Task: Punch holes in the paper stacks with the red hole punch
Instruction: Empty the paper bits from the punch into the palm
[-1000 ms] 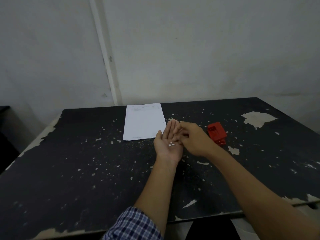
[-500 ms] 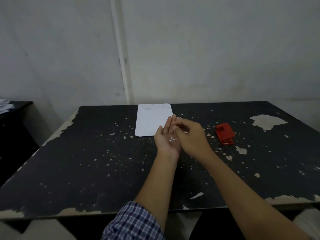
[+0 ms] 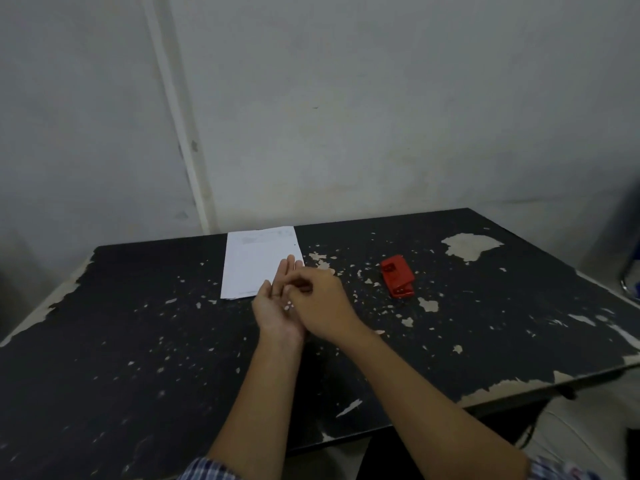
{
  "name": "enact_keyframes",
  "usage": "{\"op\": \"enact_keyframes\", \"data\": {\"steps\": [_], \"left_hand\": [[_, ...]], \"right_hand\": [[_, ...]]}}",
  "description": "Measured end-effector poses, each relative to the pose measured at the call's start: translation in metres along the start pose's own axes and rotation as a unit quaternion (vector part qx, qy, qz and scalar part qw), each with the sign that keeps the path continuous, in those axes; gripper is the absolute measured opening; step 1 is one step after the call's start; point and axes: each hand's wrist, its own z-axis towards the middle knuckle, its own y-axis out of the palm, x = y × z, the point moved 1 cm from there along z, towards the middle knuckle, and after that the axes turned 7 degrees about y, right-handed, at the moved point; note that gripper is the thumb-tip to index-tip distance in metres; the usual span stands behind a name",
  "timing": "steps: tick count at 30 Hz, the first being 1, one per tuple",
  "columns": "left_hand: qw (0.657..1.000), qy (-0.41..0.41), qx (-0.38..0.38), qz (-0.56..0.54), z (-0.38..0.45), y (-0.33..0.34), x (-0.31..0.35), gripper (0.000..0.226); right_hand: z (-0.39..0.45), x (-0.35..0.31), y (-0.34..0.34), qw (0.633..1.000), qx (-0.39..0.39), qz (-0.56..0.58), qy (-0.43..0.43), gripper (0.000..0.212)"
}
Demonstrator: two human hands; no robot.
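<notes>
Red against the flaking black paint, the hole punch [image 3: 397,281] lies flat on the table [image 3: 138,341], untouched and off to the right of both hands. The left hand [image 3: 277,306] is held palm up above the table, left of the punch, its fingers straight and close together, with a few small white paper dots [image 3: 288,307] resting in the palm. The right hand [image 3: 322,306] lies partly over that palm, between it and the punch, its fingers curled inward with the tips brought together above the left fingers; whether they pinch a dot cannot be told. The white paper stack [image 3: 256,259] lies flat further from the person and left of the punch, its near right corner hidden behind the left fingertips. A checked sleeve [image 3: 207,471] shows at the picture's lower edge.
</notes>
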Motion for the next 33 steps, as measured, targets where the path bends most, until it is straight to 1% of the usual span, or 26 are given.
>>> {"op": "enact_keyframes", "data": {"steps": [10, 20, 23, 25, 27, 29, 33], "left_hand": [[1.0, 0.003, -0.011, 0.009, -0.006, 0.002, 0.006, 0.05], [0.999, 0.033, -0.006, 0.024, -0.028, -0.005, 0.041, 0.05], [0.999, 0.051, 0.005, 0.014, -0.046, -0.006, 0.056, 0.048], [0.998, 0.062, 0.008, 0.005, -0.057, -0.008, 0.069, 0.047], [0.997, 0.073, 0.011, -0.009, -0.064, -0.012, 0.084, 0.046], [0.996, 0.082, 0.017, -0.022, -0.071, -0.017, 0.098, 0.044], [0.993, 0.106, 0.021, -0.037, -0.093, -0.035, 0.127, 0.046]], "right_hand": [[-0.005, -0.008, 0.0, 1.0, -0.016, 0.011, 0.008, 0.022], [-0.031, -0.037, 0.018, 0.998, -0.057, 0.032, 0.003, 0.024], [-0.039, -0.045, 0.03, 0.996, -0.081, 0.046, 0.006, 0.023], [-0.043, -0.049, 0.04, 0.995, -0.083, 0.056, -0.005, 0.023], [-0.046, -0.053, 0.053, 0.995, -0.072, 0.063, -0.014, 0.03], [-0.048, -0.055, 0.069, 0.993, -0.079, 0.085, -0.01, 0.04], [-0.06, -0.059, 0.1, 0.986, -0.136, 0.094, -0.023, 0.045]]}}
